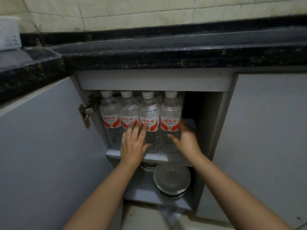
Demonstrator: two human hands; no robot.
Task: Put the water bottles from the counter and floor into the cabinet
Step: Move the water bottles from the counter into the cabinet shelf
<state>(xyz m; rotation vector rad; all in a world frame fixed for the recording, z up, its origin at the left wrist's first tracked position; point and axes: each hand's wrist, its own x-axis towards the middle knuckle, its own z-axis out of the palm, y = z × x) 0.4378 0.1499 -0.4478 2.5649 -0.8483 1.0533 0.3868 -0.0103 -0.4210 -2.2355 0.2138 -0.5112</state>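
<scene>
Several clear water bottles with white caps and red-and-white labels stand upright in a row on the upper shelf (159, 157) of the open cabinet. My left hand (133, 143) lies flat, fingers spread, against the lower part of the third bottle (149, 117) and the one left of it. My right hand (186, 138) wraps the right side of the rightmost bottle (170, 117), thumb across its front. More bottles show dimly behind the front row. The leftmost bottle (110, 117) is untouched.
The cabinet door (46, 146) swings open to the left on a metal hinge (86, 112). Stacked plates (172, 179) and bowls sit on the lower shelf. Dark room remains on the upper shelf to the right of the bottles. A black stone counter (166, 52) overhangs above.
</scene>
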